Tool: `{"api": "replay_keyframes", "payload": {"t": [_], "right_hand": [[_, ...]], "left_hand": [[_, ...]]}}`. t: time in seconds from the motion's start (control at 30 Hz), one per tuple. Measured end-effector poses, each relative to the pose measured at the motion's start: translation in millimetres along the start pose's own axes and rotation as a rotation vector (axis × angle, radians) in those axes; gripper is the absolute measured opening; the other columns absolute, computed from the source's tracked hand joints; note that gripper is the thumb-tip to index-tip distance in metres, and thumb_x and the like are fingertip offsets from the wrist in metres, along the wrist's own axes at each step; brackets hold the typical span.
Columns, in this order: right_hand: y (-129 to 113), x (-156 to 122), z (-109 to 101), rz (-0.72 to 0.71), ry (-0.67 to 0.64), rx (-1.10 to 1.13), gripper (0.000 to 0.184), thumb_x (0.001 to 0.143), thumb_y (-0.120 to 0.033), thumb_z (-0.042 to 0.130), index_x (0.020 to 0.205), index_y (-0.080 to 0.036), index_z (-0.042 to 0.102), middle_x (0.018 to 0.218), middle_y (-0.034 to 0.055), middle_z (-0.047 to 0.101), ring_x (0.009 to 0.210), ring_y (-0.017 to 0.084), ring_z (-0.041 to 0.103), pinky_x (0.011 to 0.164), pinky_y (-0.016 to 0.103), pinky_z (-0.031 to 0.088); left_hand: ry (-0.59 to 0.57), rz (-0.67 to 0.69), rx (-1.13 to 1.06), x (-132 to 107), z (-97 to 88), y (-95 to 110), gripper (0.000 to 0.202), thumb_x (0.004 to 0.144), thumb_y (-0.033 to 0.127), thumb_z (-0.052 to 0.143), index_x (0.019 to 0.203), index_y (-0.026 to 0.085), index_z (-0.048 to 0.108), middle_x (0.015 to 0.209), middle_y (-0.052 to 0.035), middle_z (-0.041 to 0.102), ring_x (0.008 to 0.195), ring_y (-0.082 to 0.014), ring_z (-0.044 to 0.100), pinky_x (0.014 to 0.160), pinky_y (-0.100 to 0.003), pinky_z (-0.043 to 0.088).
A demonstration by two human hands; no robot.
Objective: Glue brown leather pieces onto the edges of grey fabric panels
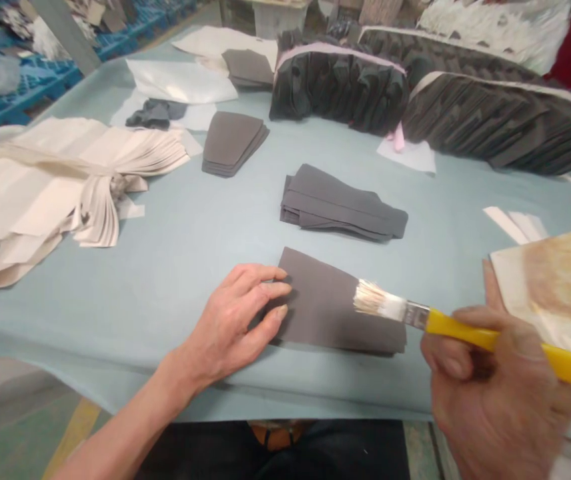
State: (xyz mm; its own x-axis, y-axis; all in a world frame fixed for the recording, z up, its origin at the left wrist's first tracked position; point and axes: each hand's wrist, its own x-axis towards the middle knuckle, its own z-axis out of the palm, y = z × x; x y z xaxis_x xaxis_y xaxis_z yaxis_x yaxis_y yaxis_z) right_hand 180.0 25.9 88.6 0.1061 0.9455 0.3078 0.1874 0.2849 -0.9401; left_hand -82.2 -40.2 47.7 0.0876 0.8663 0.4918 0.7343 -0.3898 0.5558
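Note:
A yellow-handled brush (458, 328) is gripped in my right hand (500, 387), its pale bristles over the right part of a dark grey fabric piece (325, 307). Whether the bristle tips touch the cloth, I cannot tell. This piece lies flat on a thin stack near the table's front edge. On its left end rest the fingertips of my left hand (238, 313), fingers stretched and slightly apart. Just beyond lies a stack of stitched dark grey pieces (343, 203). Farther left is a small stack of brownish-grey pieces (233, 140).
A pale blue-green cloth covers the table (190, 267). Bundled cream pieces (65, 180) spread over the left side. Dark bundles (338, 87) tied with strips line the back. A stained cream sheet (565, 287) lies at right, near white scraps (515, 223). Blue pallets (35, 80) stand beyond.

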Motion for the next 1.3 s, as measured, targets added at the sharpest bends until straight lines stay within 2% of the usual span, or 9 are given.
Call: {"api": "replay_keyframes", "payload": {"t": [0.1, 0.2, 0.3, 0.43, 0.63, 0.9, 1.07, 1.3], "right_hand": [[1, 8, 29, 0.072, 0.010, 0.082, 0.030, 0.095, -0.051, 0.076, 0.087, -0.023, 0.075, 0.056, -0.0030, 0.052, 0.044, 0.012, 0.049, 0.040, 0.026, 0.034], [4, 17, 48, 0.073, -0.100, 0.094, 0.029, 0.098, -0.051, 0.076, 0.093, -0.022, 0.074, 0.057, -0.0037, 0.057, 0.046, 0.011, 0.051, 0.042, 0.022, 0.036], [7, 27, 58, 0.038, -0.198, 0.102, 0.025, 0.100, -0.048, 0.074, 0.095, -0.023, 0.074, 0.062, -0.0028, 0.061, 0.049, 0.011, 0.053, 0.045, 0.023, 0.039], [11, 37, 67, -0.014, -0.244, 0.051, 0.020, 0.101, -0.042, 0.074, 0.093, -0.024, 0.075, 0.064, -0.0030, 0.059, 0.053, 0.011, 0.054, 0.046, 0.024, 0.039], [15, 42, 73, -0.038, -0.288, -0.031, 0.021, 0.100, -0.045, 0.076, 0.094, -0.026, 0.078, 0.064, -0.0024, 0.060, 0.054, 0.013, 0.057, 0.048, 0.027, 0.044], [12, 45, 77, -0.051, -0.353, -0.023, 0.021, 0.100, -0.047, 0.077, 0.095, -0.027, 0.079, 0.067, -0.0018, 0.062, 0.057, 0.012, 0.058, 0.054, 0.028, 0.051], [13, 49, 78, -0.090, -0.441, -0.042, 0.024, 0.099, -0.049, 0.077, 0.094, -0.026, 0.078, 0.067, -0.0012, 0.064, 0.056, 0.013, 0.059, 0.050, 0.026, 0.050], [22, 58, 66, -0.262, -0.603, -0.252, 0.012, 0.103, -0.036, 0.072, 0.097, -0.028, 0.079, 0.075, -0.0003, 0.070, 0.063, 0.013, 0.066, 0.058, 0.024, 0.056]], "left_hand": [[-0.046, 0.021, -0.020, 7, 1.1, -8, 0.020, 0.102, 0.016, 0.061, 0.121, 0.021, 0.067, 0.127, -0.0130, 0.076, 0.111, -0.0237, 0.073, 0.100, -0.043, 0.059], [-0.058, 0.029, -0.005, 8, 3.4, -11, 0.023, 0.102, 0.017, 0.062, 0.124, 0.019, 0.065, 0.129, -0.0141, 0.076, 0.109, -0.0238, 0.072, 0.099, -0.043, 0.059], [-0.062, 0.014, 0.027, 7, 5.2, -11, 0.024, 0.101, 0.018, 0.063, 0.126, 0.018, 0.065, 0.131, -0.0150, 0.076, 0.109, -0.0247, 0.072, 0.100, -0.044, 0.059], [-0.095, -0.009, 0.047, 8, 5.9, -9, 0.028, 0.100, 0.018, 0.062, 0.128, 0.019, 0.065, 0.136, -0.0146, 0.075, 0.111, -0.0267, 0.071, 0.099, -0.046, 0.060], [-0.116, -0.021, 0.033, 8, 6.4, -10, 0.035, 0.097, 0.018, 0.062, 0.131, 0.023, 0.065, 0.141, -0.0125, 0.074, 0.113, -0.0285, 0.072, 0.099, -0.049, 0.062], [-0.155, -0.030, 0.075, 9, 7.7, -11, 0.027, 0.100, 0.021, 0.061, 0.126, 0.019, 0.065, 0.141, -0.0126, 0.074, 0.109, -0.0295, 0.071, 0.093, -0.049, 0.063], [-0.165, -0.027, 0.089, 8, 8.1, -11, 0.025, 0.102, 0.024, 0.058, 0.126, 0.022, 0.066, 0.140, -0.0111, 0.074, 0.108, -0.0300, 0.071, 0.089, -0.050, 0.062], [-0.142, -0.017, 0.116, 4, 13.5, -11, 0.025, 0.105, 0.026, 0.052, 0.127, 0.019, 0.063, 0.142, -0.0118, 0.072, 0.109, -0.0304, 0.067, 0.089, -0.051, 0.059]]}}
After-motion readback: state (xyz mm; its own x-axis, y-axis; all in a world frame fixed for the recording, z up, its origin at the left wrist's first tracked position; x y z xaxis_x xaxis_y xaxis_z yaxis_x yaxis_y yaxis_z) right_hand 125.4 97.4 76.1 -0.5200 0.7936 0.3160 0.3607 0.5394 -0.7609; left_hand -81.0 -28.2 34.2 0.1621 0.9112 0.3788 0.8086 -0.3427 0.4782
